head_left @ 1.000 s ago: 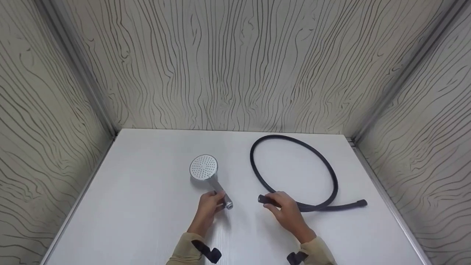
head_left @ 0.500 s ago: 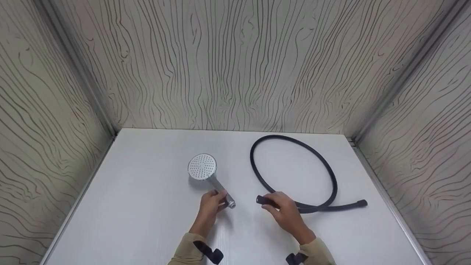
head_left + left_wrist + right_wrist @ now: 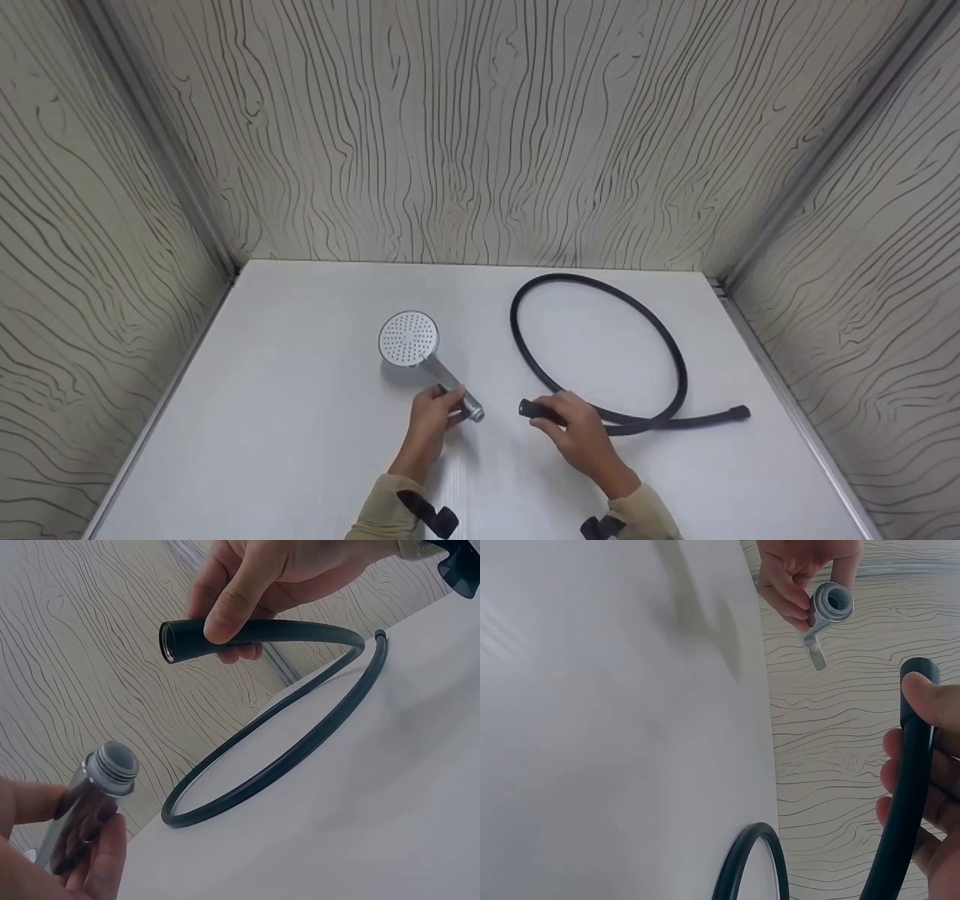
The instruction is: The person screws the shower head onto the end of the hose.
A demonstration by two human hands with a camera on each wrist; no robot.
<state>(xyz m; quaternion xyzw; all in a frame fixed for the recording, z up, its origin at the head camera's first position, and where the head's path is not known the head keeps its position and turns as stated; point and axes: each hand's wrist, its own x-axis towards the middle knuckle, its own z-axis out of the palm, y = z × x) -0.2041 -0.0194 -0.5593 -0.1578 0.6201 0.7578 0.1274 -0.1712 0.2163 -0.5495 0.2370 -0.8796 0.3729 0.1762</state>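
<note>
Both hands are occupied: the left hand (image 3: 433,418) pinches the grey handle (image 3: 442,370) of a shower head (image 3: 409,339) between thumb and fingers, and the right hand (image 3: 585,431) grips a black hose (image 3: 679,360) close behind its near fitting (image 3: 184,641). The shower head is held above the table (image 3: 300,397), its disc ahead of the left hand and slightly to the left: round, flat and pale, dotted with small nozzles inside a thin rim. Slim and smooth, the handle shines like a mirror in the left wrist view. It ends in a threaded neck (image 3: 118,763), ridged and open-mouthed, sticking out to the right of the left hand. The near fitting is a plain dark tube, a little wider than the hose, a paler ring inside its mouth. It faces the left hand; neck and fitting are near each other but apart, with open room between them.

Ahead of the right hand the hose makes one wide oval loop, crosses itself just right of that hand, then runs to a far fitting (image 3: 739,412) near the table's right edge. Leftward of the left hand, smooth white tabletop stretches to a straight edge. Beyond both hands, its back edge meets a wall (image 3: 450,135) covered in wavy wood-grain lines.
</note>
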